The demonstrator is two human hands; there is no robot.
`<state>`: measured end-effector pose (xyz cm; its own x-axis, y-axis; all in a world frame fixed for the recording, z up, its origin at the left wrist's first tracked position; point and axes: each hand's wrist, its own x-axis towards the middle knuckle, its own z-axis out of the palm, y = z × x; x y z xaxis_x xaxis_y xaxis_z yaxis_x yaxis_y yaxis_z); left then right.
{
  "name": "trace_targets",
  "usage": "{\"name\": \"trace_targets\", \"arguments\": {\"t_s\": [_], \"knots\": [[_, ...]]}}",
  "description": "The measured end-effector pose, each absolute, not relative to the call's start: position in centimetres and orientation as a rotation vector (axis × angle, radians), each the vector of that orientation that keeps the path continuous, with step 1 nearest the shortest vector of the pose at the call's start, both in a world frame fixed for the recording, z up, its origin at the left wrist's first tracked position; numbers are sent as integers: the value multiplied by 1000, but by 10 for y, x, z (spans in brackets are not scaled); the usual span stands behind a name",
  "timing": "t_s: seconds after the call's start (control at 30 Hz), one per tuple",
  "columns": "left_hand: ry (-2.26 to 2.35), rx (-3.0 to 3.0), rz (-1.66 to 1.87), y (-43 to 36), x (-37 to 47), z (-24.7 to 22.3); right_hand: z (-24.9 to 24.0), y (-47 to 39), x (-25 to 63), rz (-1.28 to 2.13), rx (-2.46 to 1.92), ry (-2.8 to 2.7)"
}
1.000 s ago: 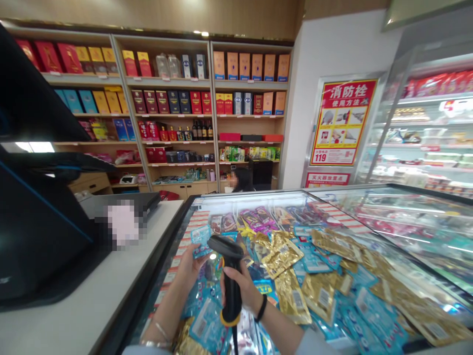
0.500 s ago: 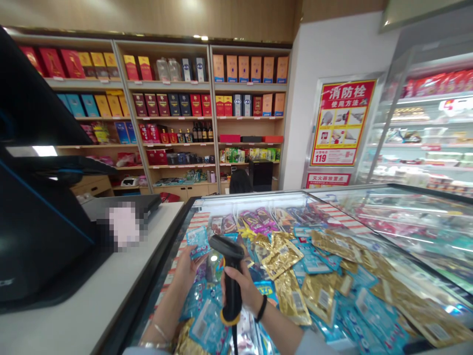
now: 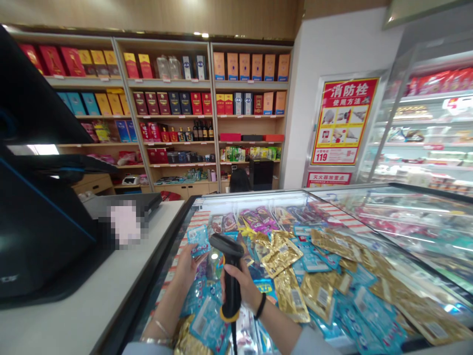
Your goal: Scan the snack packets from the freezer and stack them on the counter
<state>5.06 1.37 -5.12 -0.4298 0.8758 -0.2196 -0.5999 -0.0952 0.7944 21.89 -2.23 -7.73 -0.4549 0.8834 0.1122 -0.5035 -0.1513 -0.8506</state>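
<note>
Change noted: the blue packet (image 3: 199, 237) sits slightly further left than a second ago, and the scanner's head now overlaps its outline less. This leaves more of the packet's face exposed, just beside the head; contact cannot be determined.

The left hand (image 3: 187, 264) pinches the packet's lower part, nearly closed, above the left edge of the freezer top (image 3: 258, 194). The right hand (image 3: 242, 283) is wrapped around the handle of the scanner (image 3: 232, 291), which stands upright; the trigger finger cannot be made out.

Gold packets (image 3: 291, 296) lie heaped towards the right edge. Loose blue packets (image 3: 210, 323) crowd the near left corner. The cord (image 3: 234, 339) runs down across the near edge, and the scanner obstructs sight of wrappers behind it. A counter (image 3: 74, 320) adjoins the left edge, bearing a terminal (image 3: 40, 231).
</note>
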Motion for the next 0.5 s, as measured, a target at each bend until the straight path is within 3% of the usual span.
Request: {"name": "trace_targets", "arguments": {"t_s": [0.5], "knots": [[1119, 367, 1747, 18, 44, -47, -74, -18, 219, 1762, -447, -1139]]}}
